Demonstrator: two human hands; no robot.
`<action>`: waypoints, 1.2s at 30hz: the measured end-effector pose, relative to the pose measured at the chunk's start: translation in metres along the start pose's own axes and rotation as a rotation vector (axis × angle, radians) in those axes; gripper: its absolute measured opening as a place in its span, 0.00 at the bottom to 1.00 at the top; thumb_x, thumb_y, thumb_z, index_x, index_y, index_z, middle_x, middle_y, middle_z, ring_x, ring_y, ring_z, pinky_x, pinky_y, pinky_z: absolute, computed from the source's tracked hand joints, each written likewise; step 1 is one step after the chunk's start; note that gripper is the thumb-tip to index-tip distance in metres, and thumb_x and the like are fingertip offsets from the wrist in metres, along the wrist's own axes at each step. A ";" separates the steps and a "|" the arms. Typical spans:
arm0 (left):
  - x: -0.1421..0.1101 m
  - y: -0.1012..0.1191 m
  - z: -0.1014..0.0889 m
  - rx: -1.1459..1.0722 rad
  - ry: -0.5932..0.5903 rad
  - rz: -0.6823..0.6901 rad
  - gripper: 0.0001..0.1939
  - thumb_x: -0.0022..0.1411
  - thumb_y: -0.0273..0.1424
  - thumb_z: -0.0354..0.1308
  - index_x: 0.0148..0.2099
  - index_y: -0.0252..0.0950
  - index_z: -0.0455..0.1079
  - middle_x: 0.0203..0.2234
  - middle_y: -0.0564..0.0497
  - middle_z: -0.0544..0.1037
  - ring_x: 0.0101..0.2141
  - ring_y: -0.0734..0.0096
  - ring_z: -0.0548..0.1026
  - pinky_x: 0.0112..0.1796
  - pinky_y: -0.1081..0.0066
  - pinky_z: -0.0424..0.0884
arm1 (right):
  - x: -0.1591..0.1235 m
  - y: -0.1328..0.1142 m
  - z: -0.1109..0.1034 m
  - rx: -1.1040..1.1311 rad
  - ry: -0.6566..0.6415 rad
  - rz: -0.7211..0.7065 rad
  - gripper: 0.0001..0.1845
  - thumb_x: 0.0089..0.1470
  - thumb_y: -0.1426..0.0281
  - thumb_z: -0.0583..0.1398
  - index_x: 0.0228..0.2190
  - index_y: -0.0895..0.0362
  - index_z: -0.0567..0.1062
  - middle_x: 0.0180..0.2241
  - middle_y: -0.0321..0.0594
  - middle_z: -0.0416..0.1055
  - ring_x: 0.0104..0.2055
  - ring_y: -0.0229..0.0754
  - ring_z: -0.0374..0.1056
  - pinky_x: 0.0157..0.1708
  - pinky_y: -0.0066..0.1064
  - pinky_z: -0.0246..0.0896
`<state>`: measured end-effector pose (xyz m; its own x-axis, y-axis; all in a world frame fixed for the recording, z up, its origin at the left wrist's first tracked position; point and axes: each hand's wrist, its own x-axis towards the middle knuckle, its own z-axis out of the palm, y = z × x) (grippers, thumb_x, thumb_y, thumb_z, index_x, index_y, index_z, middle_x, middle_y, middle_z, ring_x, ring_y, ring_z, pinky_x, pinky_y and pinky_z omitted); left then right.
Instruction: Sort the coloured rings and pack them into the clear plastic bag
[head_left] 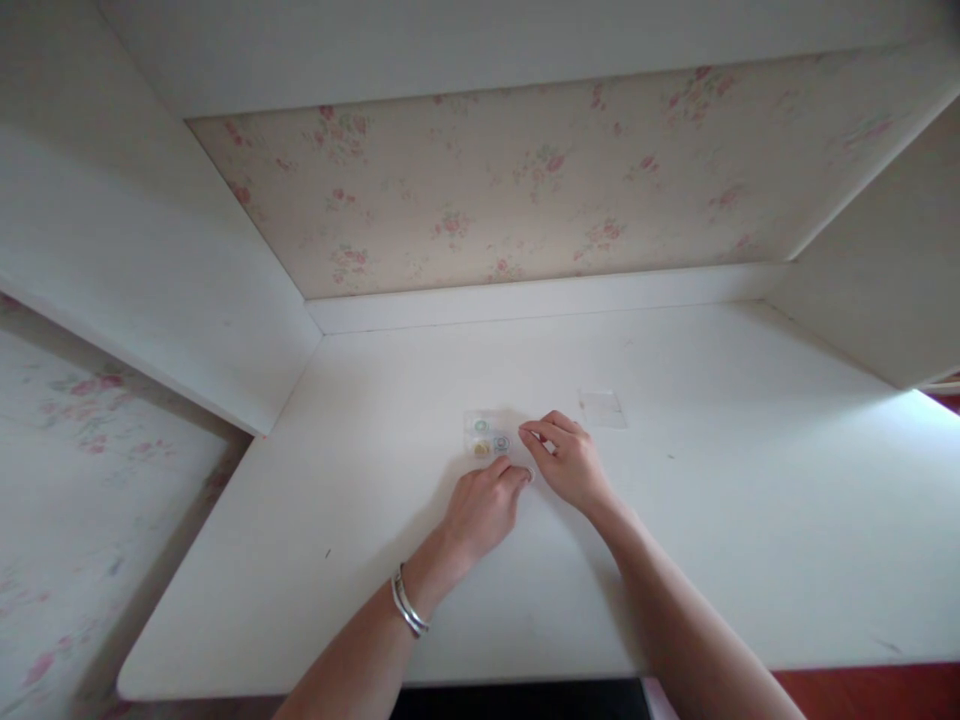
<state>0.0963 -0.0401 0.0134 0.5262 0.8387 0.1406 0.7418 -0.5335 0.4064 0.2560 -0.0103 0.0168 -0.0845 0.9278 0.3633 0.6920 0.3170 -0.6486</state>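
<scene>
A small clear sheet (491, 418) with several small round stickers or printed circles, in green, yellow and dark tones, lies flat on the white desk. My left hand (484, 505), a silver bracelet at its wrist, is just below the sheet with thumb and forefinger pinched together. At those fingertips shows a small pale round piece (531, 474), too small to identify further. My right hand (566, 460) hovers at the sheet's right side, its thumb and forefinger pinched. Whatever lies between these fingertips, if anything, is too small to make out.
A clear plastic piece, like a small bag (602, 409), lies beyond my right hand. The white desk (375, 400) has panels on both sides and a low back ledge (540, 296) before floral wallpaper (525, 190). Small dark marks dot the desktop.
</scene>
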 end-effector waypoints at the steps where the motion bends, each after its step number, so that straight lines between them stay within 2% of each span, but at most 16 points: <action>1: 0.000 0.000 -0.001 -0.035 0.017 -0.003 0.14 0.67 0.29 0.43 0.44 0.41 0.70 0.35 0.50 0.74 0.35 0.70 0.74 0.36 0.71 0.70 | 0.001 0.001 -0.002 0.009 -0.010 0.004 0.12 0.58 0.65 0.54 0.34 0.53 0.77 0.30 0.38 0.69 0.32 0.36 0.65 0.32 0.27 0.57; 4: 0.000 -0.003 -0.005 -0.151 0.087 -0.023 0.12 0.67 0.30 0.45 0.42 0.41 0.70 0.36 0.51 0.74 0.36 0.71 0.73 0.39 0.71 0.69 | 0.001 0.004 -0.011 0.069 -0.092 -0.006 0.11 0.57 0.66 0.55 0.33 0.53 0.77 0.30 0.37 0.70 0.30 0.35 0.65 0.32 0.26 0.57; 8: 0.005 -0.011 -0.014 -0.225 0.197 -0.066 0.11 0.66 0.31 0.46 0.40 0.37 0.70 0.34 0.49 0.74 0.36 0.71 0.73 0.38 0.72 0.69 | -0.001 0.007 -0.023 0.129 -0.323 -0.048 0.10 0.55 0.69 0.56 0.30 0.53 0.78 0.28 0.35 0.70 0.28 0.33 0.64 0.30 0.25 0.56; 11: 0.013 -0.017 -0.022 -0.203 0.258 -0.080 0.11 0.66 0.32 0.47 0.39 0.36 0.70 0.32 0.49 0.74 0.35 0.71 0.72 0.37 0.72 0.68 | -0.004 0.008 -0.027 0.097 -0.470 -0.064 0.08 0.52 0.69 0.58 0.30 0.50 0.79 0.28 0.34 0.70 0.28 0.33 0.64 0.30 0.25 0.56; 14: 0.025 -0.021 -0.029 -0.138 0.298 -0.088 0.10 0.65 0.32 0.48 0.39 0.37 0.71 0.32 0.49 0.74 0.35 0.71 0.73 0.37 0.72 0.68 | -0.005 0.009 -0.027 0.049 -0.546 -0.069 0.06 0.50 0.68 0.60 0.30 0.49 0.79 0.29 0.33 0.70 0.29 0.33 0.65 0.30 0.25 0.55; 19: 0.045 -0.028 -0.031 -0.022 0.257 -0.121 0.09 0.64 0.30 0.50 0.40 0.39 0.72 0.34 0.50 0.76 0.37 0.71 0.73 0.40 0.72 0.68 | -0.006 0.010 -0.023 -0.008 -0.557 -0.095 0.09 0.52 0.69 0.58 0.29 0.50 0.80 0.28 0.34 0.70 0.28 0.33 0.64 0.28 0.24 0.52; 23: 0.049 -0.032 -0.027 0.005 0.201 -0.145 0.10 0.63 0.29 0.50 0.38 0.39 0.73 0.34 0.50 0.77 0.37 0.71 0.74 0.40 0.72 0.68 | -0.006 0.008 -0.023 -0.028 -0.547 -0.111 0.10 0.54 0.69 0.57 0.29 0.50 0.80 0.27 0.35 0.70 0.27 0.33 0.64 0.27 0.25 0.51; 30: 0.019 -0.025 -0.028 -0.102 0.275 -0.111 0.11 0.65 0.31 0.48 0.41 0.38 0.72 0.34 0.50 0.77 0.37 0.70 0.74 0.40 0.71 0.69 | -0.004 0.011 -0.023 0.010 -0.536 -0.131 0.12 0.55 0.70 0.56 0.29 0.49 0.80 0.26 0.34 0.70 0.27 0.32 0.64 0.27 0.24 0.52; 36: 0.000 -0.013 -0.023 -0.137 0.185 -0.060 0.11 0.65 0.30 0.47 0.42 0.40 0.72 0.34 0.50 0.77 0.36 0.70 0.75 0.38 0.72 0.70 | -0.002 0.014 -0.023 0.127 -0.494 -0.080 0.10 0.55 0.68 0.57 0.32 0.49 0.80 0.27 0.33 0.70 0.28 0.33 0.65 0.29 0.24 0.55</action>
<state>0.0772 -0.0303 0.0289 0.3883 0.8810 0.2703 0.6992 -0.4727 0.5363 0.2824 -0.0124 0.0225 -0.4829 0.8724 0.0760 0.5797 0.3835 -0.7190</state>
